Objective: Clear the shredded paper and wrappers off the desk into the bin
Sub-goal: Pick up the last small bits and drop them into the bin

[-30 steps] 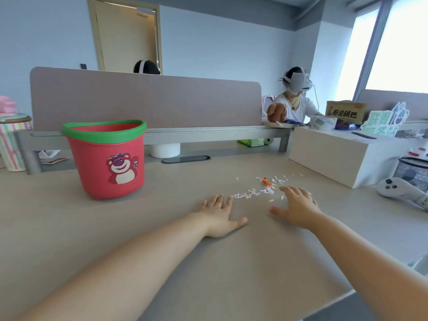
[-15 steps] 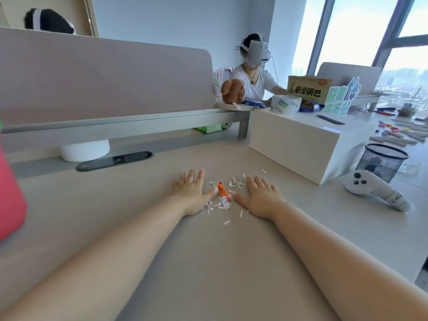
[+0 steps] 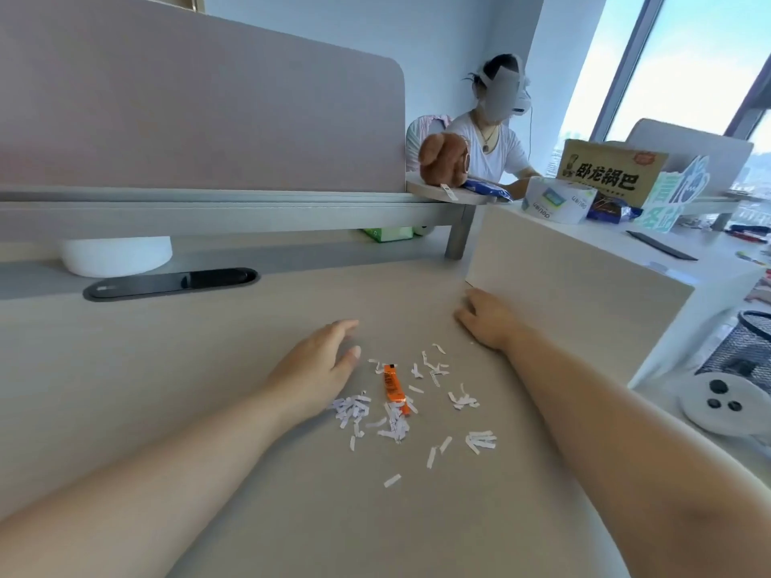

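Paper shreds [image 3: 392, 423] scattered around one orange wrapper [image 3: 393, 387], left hand [image 3: 321, 369], right hand [image 3: 488, 317], both spread empty

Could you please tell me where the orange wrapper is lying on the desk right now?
The orange wrapper lies flat on the desk amid the shredded paper, between the left hand and the right forearm.

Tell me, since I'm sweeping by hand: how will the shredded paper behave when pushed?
The shredded paper looks thin and curled, so probably very light and floppy. It lies scattered on the smooth desk, so bits would likely slide, though some may slip under the left hand.
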Motion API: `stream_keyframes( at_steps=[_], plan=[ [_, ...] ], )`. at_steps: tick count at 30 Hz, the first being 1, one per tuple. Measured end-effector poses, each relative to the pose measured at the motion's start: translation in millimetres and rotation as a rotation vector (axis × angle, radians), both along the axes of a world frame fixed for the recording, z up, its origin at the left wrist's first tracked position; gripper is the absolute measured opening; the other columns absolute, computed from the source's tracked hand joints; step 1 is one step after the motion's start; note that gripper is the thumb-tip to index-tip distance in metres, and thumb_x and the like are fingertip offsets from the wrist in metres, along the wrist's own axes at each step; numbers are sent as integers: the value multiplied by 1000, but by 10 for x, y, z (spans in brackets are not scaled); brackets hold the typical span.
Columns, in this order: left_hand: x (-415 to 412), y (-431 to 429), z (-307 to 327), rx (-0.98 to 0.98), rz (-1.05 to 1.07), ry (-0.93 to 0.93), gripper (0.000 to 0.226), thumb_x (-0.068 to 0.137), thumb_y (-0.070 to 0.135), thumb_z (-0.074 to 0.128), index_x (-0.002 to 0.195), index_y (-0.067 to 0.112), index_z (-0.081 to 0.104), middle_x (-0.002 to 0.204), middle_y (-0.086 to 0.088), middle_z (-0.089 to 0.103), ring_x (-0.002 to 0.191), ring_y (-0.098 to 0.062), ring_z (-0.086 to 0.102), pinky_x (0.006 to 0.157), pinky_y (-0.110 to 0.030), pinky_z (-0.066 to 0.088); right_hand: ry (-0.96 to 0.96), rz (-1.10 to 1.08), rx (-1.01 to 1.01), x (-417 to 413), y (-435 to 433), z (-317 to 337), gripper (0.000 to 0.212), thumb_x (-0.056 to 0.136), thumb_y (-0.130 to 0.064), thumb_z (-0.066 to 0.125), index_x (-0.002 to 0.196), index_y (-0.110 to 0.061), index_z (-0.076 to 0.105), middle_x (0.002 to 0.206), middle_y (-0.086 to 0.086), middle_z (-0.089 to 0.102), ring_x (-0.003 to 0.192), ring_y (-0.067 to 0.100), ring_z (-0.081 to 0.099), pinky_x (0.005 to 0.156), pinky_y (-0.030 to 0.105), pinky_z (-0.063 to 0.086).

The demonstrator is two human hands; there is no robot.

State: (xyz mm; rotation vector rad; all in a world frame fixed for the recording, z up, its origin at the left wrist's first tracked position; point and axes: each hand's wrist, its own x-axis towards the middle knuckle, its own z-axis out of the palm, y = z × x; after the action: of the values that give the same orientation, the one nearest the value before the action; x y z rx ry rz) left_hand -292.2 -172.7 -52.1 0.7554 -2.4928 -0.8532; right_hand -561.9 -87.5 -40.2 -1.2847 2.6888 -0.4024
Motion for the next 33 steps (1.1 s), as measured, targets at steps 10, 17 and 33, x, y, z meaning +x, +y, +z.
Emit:
stream_keyframes(
  at_steps=[10, 17, 33],
  plan=[
    [-17, 32, 26, -98, -15, -132, 44, 98, 26, 36, 141, 18, 32, 149, 1, 35, 137, -14, 33, 109, -24, 24, -140, 165, -33, 299, 79, 16, 45, 99, -28, 31, 142, -15, 30, 155, 0, 23, 143, 16, 21, 114, 22, 8],
    [31, 61, 38, 0, -55, -20, 37, 98, 16, 34, 135, 15, 42, 137, 0, 52, 129, -16, 44, 103, -24, 31, -416, 338, -62, 1126, 516, 38, 42, 98, -23, 36, 140, -20, 35, 149, -4, 34, 138, 13, 31, 117, 25, 18],
    [160, 328, 115, -308, -433, -405, 54, 95, 46, 36, 145, 26, 25, 158, 2, 13, 146, -13, 7, 116, -24, 6, -434, 356, -150, 1582, 1075, 54, 41, 96, -11, 41, 136, -19, 40, 133, -15, 42, 126, 2, 39, 90, -9, 23]
  ],
)
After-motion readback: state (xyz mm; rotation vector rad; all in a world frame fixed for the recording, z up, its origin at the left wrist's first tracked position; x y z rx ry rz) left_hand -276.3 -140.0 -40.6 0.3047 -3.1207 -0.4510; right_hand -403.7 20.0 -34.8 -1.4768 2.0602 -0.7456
